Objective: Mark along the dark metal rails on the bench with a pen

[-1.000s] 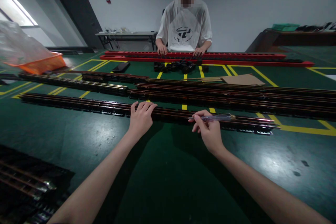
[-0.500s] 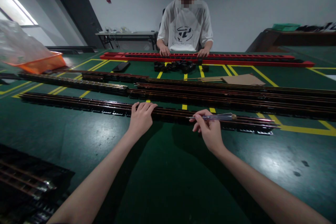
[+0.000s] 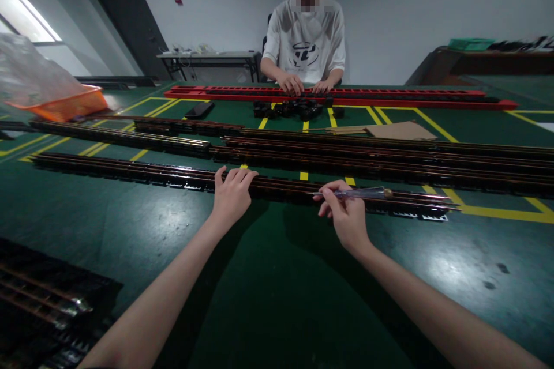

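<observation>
A long black strip (image 3: pixel 130 168) with copper-coloured rods along its length lies across the green table in front of me. My left hand (image 3: pixel 232 195) grips it near the middle, fingers bent over its top and far side. In my right hand (image 3: pixel 345 213) is a screwdriver (image 3: pixel 367 192) with a clear handle, held between thumb and fingers. Its thin shaft points left, low over the strip; whether the tip touches cannot be made out. The other fingers of that hand are curled near the strip's front edge.
More rodded black strips (image 3: pixel 389 161) lie just beyond, and a stack (image 3: pixel 47 294) sits at lower left. An orange basket (image 3: pixel 69 105) holds clear plastic. Across the table a person (image 3: pixel 305 40) works at a red rail (image 3: pixel 433 94), near black parts (image 3: pixel 294 108), a phone (image 3: pixel 199 109) and cardboard (image 3: pixel 402 131).
My hands and the screwdriver stay almost in place. Across the table, the person's hands have come closer together over the red rail.
</observation>
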`<action>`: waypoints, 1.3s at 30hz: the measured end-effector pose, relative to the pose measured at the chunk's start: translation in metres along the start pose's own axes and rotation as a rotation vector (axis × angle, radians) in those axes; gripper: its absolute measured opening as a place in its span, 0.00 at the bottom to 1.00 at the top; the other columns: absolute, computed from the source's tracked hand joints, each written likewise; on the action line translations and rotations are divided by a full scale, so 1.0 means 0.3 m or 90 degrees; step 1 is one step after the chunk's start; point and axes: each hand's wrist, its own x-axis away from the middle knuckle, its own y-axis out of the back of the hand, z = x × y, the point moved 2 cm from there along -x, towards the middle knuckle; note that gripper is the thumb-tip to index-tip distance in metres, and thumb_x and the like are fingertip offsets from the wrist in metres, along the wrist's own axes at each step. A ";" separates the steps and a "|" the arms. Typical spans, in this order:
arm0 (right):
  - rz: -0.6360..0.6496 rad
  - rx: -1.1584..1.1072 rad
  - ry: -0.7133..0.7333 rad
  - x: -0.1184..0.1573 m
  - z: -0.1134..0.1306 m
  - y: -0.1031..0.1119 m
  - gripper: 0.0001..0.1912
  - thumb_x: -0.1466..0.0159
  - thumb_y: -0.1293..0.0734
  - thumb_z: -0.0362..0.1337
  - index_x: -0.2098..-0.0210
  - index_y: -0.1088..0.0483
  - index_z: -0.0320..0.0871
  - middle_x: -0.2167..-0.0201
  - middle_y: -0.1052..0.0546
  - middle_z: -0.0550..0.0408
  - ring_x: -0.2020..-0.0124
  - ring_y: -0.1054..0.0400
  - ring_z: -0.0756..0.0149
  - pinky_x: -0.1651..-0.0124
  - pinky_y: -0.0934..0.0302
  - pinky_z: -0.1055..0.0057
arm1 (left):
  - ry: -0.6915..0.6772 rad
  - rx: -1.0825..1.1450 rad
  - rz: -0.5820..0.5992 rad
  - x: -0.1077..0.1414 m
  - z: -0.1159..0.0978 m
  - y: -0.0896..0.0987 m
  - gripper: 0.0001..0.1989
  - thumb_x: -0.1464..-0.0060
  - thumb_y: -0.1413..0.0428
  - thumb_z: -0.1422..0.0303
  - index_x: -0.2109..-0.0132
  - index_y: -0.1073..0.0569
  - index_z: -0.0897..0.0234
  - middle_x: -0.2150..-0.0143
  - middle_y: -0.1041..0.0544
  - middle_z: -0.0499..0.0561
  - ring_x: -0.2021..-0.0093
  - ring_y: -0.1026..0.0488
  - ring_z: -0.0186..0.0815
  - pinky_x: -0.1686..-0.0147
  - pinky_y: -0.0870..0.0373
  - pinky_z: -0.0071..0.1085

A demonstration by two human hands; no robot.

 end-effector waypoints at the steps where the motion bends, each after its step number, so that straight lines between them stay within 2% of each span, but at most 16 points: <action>1: -0.003 0.000 0.002 0.001 0.000 0.001 0.08 0.37 0.39 0.40 0.69 0.35 0.42 0.74 0.24 0.54 0.82 0.34 0.73 0.79 0.43 0.75 | 0.002 0.003 -0.003 0.000 0.000 0.000 0.22 0.49 0.56 0.82 0.52 0.29 0.60 0.54 0.23 0.53 0.51 0.30 0.44 0.44 0.49 0.49; 8: -0.041 -0.022 0.025 0.001 0.005 0.007 0.07 0.37 0.38 0.40 0.68 0.35 0.43 0.74 0.24 0.56 0.82 0.35 0.74 0.80 0.43 0.75 | -0.005 0.000 -0.017 0.001 0.003 -0.002 0.22 0.50 0.56 0.82 0.53 0.29 0.60 0.54 0.23 0.53 0.51 0.29 0.44 0.44 0.48 0.49; 13: -0.071 -0.039 0.006 -0.002 0.008 0.009 0.08 0.37 0.39 0.39 0.69 0.35 0.42 0.74 0.24 0.56 0.83 0.35 0.74 0.80 0.42 0.75 | -0.001 0.004 -0.007 0.000 0.003 -0.002 0.21 0.49 0.56 0.82 0.53 0.29 0.61 0.54 0.23 0.53 0.51 0.29 0.44 0.44 0.47 0.49; 24: -0.015 0.055 0.063 0.000 0.018 0.003 0.08 0.38 0.39 0.37 0.72 0.35 0.42 0.79 0.26 0.57 0.83 0.35 0.74 0.80 0.43 0.76 | -0.002 0.020 0.001 -0.001 0.008 -0.002 0.22 0.49 0.57 0.82 0.52 0.29 0.61 0.54 0.23 0.54 0.50 0.30 0.44 0.44 0.46 0.49; 30: -0.010 0.058 0.045 -0.002 0.015 0.003 0.08 0.37 0.40 0.37 0.72 0.35 0.42 0.77 0.25 0.56 0.82 0.35 0.74 0.80 0.44 0.76 | -0.025 0.078 0.013 -0.001 0.026 -0.007 0.24 0.50 0.59 0.83 0.50 0.31 0.62 0.52 0.24 0.53 0.50 0.30 0.42 0.47 0.42 0.44; 39: -0.017 0.019 0.012 0.001 0.002 0.005 0.09 0.37 0.39 0.40 0.70 0.34 0.42 0.77 0.25 0.55 0.82 0.34 0.73 0.79 0.42 0.75 | -0.019 0.133 0.028 0.001 0.033 -0.001 0.22 0.49 0.58 0.79 0.49 0.31 0.64 0.50 0.25 0.55 0.47 0.31 0.41 0.45 0.44 0.43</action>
